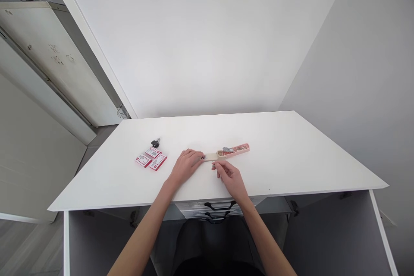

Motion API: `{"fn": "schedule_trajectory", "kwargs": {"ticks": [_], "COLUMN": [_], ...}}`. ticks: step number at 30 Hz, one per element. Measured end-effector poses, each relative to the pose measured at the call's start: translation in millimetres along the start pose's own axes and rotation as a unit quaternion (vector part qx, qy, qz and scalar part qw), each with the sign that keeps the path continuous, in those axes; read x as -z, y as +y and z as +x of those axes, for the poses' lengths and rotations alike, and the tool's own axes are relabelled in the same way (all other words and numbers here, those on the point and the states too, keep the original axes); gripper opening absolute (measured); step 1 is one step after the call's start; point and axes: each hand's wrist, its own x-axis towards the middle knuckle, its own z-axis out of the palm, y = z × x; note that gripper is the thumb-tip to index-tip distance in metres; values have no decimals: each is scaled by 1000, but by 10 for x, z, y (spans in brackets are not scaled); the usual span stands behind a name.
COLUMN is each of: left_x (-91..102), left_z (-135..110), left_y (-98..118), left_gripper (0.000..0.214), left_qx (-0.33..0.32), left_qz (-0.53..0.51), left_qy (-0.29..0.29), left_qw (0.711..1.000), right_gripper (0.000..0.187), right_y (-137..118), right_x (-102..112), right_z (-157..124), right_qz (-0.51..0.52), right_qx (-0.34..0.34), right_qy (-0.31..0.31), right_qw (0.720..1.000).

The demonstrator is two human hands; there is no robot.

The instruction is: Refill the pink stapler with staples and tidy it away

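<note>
A long, narrow pink-and-cream stapler (242, 148) lies unfolded flat on the white tabletop. Its pink half points right, with a metal part lying in it; its cream base (211, 156) extends left. My left hand (187, 164) rests over the base's left end, fingertips pressed on it near a small dark piece. Just in front of the stapler, my right hand (228, 174) pinches a tiny greyish item (213, 166) between thumb and finger; it is too small to name.
Several red-and-white small boxes (158, 162) lie grouped on the left of the white tabletop (278, 138). Behind them sits a small black-and-metal object (155, 142). Black drawer handles (220, 205) are below the front edge, and a wall (207, 51) rises behind.
</note>
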Motion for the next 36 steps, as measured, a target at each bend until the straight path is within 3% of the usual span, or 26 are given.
{"fn": "schedule_trajectory", "kwargs": {"ticks": [5,10,14,20,24,36], "left_x": [8,16,22,23,11,10], "left_z": [-2,-19,-21,-14,-17,-21], "left_y": [-1,0,7,4,-6,-12], "left_gripper": [28,29,27,27,28,28], "left_qx": [8,17,17,11,12,13], "left_qz": [-5,-12,-10,-5,-6,-7], "left_qy": [-2,-1,-4,0,3,8], "left_qw": [1000,1000,1000,1000,1000,1000], "right_gripper": [54,45,41,57,49,35], "right_y": [-5,-16,-54,-176,-268,-239], "right_x": [34,171,347,597,699,642], "right_z": [22,57,80,115,153,369], "right_qz": [49,171,201,152,119,-59], "right_qx": [-21,-53,-62,-67,-60,20], "right_qy": [39,102,116,80,65,93], "right_qw": [998,978,971,983,989,994]}}
